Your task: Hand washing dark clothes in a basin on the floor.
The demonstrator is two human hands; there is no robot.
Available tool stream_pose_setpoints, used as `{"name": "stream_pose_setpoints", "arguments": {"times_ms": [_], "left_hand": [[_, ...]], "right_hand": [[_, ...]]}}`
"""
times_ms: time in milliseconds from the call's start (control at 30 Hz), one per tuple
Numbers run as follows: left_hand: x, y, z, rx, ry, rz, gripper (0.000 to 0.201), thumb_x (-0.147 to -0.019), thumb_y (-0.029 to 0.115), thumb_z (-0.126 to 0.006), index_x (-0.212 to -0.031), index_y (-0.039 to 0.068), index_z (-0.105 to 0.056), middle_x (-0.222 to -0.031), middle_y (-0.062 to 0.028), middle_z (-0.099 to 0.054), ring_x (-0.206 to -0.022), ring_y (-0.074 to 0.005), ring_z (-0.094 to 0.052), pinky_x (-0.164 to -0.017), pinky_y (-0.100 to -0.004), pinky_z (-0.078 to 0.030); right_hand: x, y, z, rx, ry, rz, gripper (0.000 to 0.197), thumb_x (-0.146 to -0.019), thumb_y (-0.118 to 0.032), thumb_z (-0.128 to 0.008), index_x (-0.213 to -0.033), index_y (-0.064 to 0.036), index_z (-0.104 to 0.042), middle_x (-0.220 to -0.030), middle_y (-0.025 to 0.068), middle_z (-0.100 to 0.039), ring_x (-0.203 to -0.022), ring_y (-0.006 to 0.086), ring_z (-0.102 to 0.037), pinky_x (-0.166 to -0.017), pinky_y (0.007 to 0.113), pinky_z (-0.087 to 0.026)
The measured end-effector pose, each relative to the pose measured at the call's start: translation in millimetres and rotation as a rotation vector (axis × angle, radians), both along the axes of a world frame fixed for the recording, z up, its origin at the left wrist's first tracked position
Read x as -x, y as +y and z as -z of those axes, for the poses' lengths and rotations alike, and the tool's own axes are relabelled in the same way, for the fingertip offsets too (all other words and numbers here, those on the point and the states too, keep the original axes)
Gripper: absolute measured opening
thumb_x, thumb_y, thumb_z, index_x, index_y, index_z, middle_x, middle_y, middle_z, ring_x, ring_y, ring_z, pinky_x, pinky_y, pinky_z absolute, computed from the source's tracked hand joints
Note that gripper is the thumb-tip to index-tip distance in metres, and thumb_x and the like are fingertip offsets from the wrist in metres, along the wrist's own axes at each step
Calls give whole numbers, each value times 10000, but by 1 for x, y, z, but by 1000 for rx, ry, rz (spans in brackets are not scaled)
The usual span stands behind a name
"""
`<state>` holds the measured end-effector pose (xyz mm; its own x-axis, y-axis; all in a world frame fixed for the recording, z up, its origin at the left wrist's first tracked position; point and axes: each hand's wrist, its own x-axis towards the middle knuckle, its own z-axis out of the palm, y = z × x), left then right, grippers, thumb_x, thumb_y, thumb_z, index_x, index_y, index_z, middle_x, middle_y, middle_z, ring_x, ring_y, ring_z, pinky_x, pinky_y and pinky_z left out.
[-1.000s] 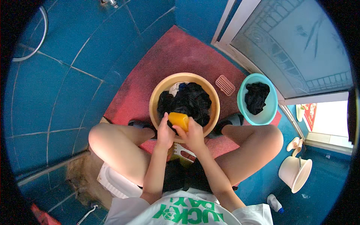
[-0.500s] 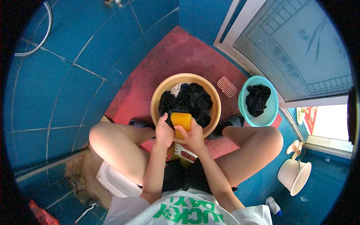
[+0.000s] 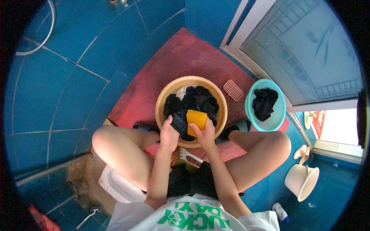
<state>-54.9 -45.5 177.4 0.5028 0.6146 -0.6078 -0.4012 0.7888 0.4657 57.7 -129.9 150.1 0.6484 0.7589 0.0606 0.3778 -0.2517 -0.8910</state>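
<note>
The right hand (image 3: 206, 134) is closed around a yellow bar (image 3: 197, 117), thumb laid across its face, and holds it over the lower part of a tan basin (image 3: 159, 109) at the centre of the frame. The left hand (image 3: 169, 136) is just left of it at the basin's lower rim, thumb pointing up, well clear of the bar; its fingers lie next to the black clothes (image 3: 197, 99), though from this angle I cannot tell whether they grip any fabric. A bit of white cloth (image 3: 181, 92) shows at the top of the pile. Right of the basin, a pink slotted dish (image 3: 233, 90) lies on the red mat (image 3: 154, 82), and beyond it stands a turquoise basin (image 3: 276, 121) with a dark garment (image 3: 265, 104) inside. A pale bucket (image 3: 296, 181) lies tipped at lower right.
</note>
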Motion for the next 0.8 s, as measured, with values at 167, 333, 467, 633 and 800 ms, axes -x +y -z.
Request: {"name": "stream_pose_setpoints", "arguments": {"times_ms": [167,333,467,633,800], "left_hand": [[4,-9,5,-119,39,50,318,-849,325,-459,-1036,68,-479,-931,-1,-541,-890,-132,-513,-819,-270,-366],[-6,-8,-8,-116,118,87,346,-864,302,-423,-1092,43,-449,-1002,-43,-531,-967,-174,-492,-882,-318,-336],[-1,-6,2,-131,18,158,392,-868,284,-407,-1159,22,-415,-1124,-86,-504,-1067,-211,-461,-938,-360,-313],[-3,-7,-3,-117,51,152,411,-867,276,-407,-1189,19,-402,-1175,-89,-486,-1085,-210,-457,-948,-365,-307],[-3,-5,2,-84,45,170,428,-870,267,-402,-1215,14,-379,-1200,-97,-473,-1099,-221,-455,-954,-374,-309]], "right_hand": [[7,4,-27,-35,-217,-219,416,-656,-327,-707,-872,-9,-547,-769,124,-571,-767,315,-499,-728,385,-391],[6,4,-22,31,-271,-177,419,-681,-377,-669,-836,-5,-551,-732,126,-570,-741,327,-502,-750,393,-372],[2,-1,-10,-29,-145,-40,387,-689,-343,-673,-865,-20,-551,-782,126,-576,-748,328,-499,-731,402,-385],[-2,2,-27,-90,23,-92,395,-656,-322,-707,-879,-36,-550,-784,110,-580,-736,312,-504,-707,393,-395],[-12,4,-18,22,-268,-8,397,-639,-344,-716,-842,-41,-561,-709,95,-575,-704,311,-505,-690,380,-392]]}}
